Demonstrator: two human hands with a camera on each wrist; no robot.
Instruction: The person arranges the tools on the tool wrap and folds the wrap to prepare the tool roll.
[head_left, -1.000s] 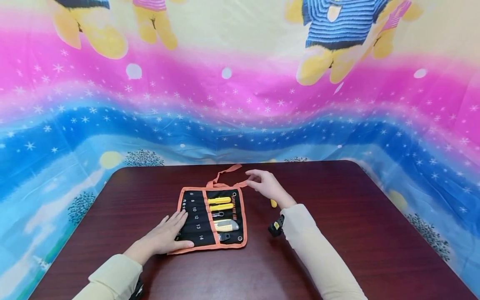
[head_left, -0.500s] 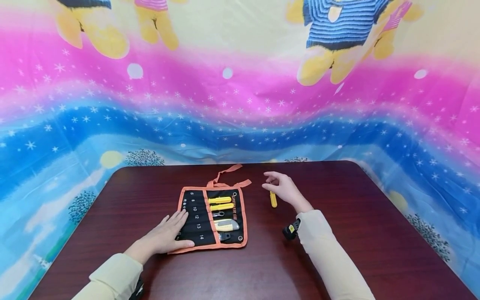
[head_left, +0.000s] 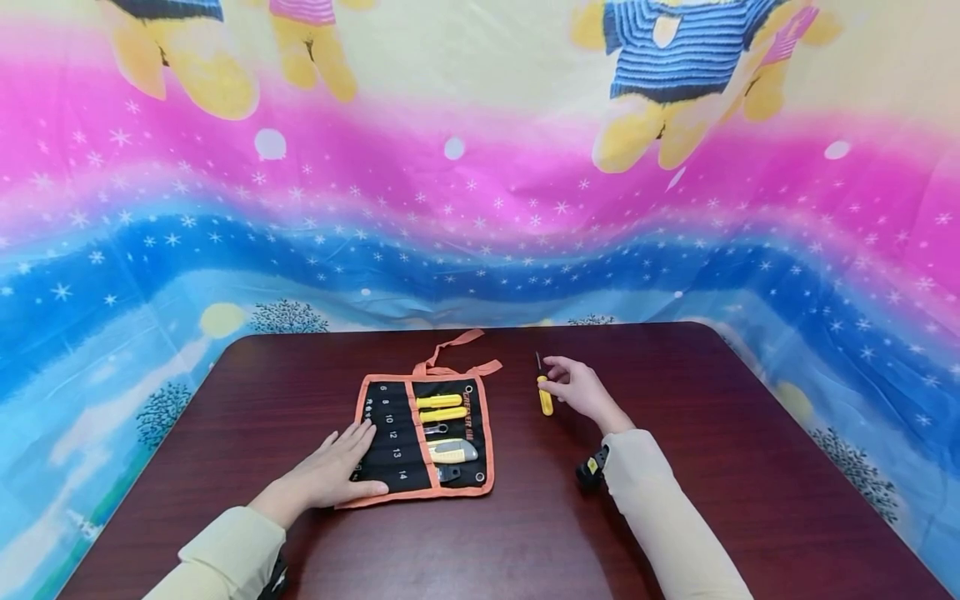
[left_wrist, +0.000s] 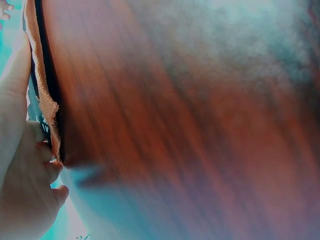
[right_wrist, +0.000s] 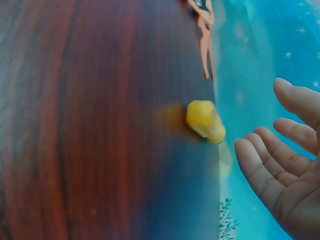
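Note:
A black tool pouch with orange edging lies unfolded on the table, its pockets printed with numbers. My left hand rests on its near left side, fingers stretched out over the cloth. Away to the right lies a screwdriver with a yellow handle, its thin shaft pointing to the far edge. My right hand is right beside it, thumb and fingers overlapping it in the head view. From the right wrist, the fingers are spread apart, with a gap to the yellow handle.
In the pockets sit two yellow handles, a small wrench end, a utility knife and a dark metal piece. Orange ties trail towards the far edge of the brown table. A printed curtain hangs behind.
My right hand has let go of the orange tie and moved right, then down beside the screwdriver, uncovering its shaft. The left hand has stayed on the pouch.

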